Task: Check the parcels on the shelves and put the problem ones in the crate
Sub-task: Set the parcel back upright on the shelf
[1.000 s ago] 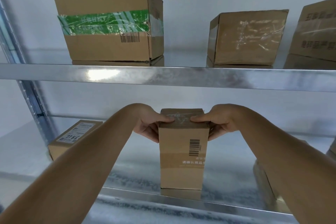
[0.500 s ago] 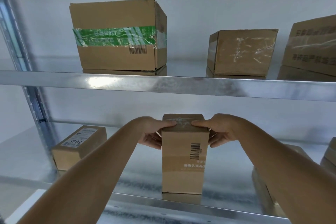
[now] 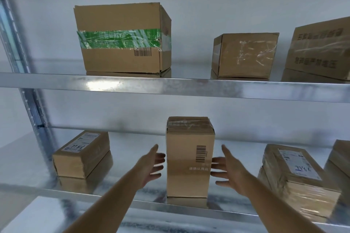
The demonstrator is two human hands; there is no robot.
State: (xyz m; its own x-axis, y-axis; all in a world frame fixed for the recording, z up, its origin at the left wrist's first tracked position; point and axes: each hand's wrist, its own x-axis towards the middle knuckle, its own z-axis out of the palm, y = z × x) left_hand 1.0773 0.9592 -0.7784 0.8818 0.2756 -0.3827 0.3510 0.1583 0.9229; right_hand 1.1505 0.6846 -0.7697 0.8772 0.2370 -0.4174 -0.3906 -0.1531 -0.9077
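We are finding the tall box (image 3: 190,157) standing upright on the lower shelf (image 3: 132,202), directly between our two hands. Our left hand (image 3: 151,164) is hovering just beside its left face, fingers spread and straight, gripping nothing; whether the fingertips are touching the cardboard we cannot tell. Our right hand (image 3: 228,168) is hovering just beside its right face, likewise spread and holding nothing. A barcode is showing on the box's front, nearer the right hand, with clear tape crossing its top.

Well to the left of the left hand, a flat labelled parcel (image 3: 81,154) is lying on the same shelf. To the right of the right hand, a tape-wrapped parcel (image 3: 295,179) with a white label is lying flat, and another box (image 3: 339,159) is showing partly at the frame edge beyond it.

Above both hands, the upper shelf (image 3: 170,86) is carrying a large box with green tape (image 3: 121,38) over the left hand, a smaller taped box (image 3: 244,55) over the right hand, and a printed carton (image 3: 320,47) further right, cut by the frame.

The crate is not showing in this view.
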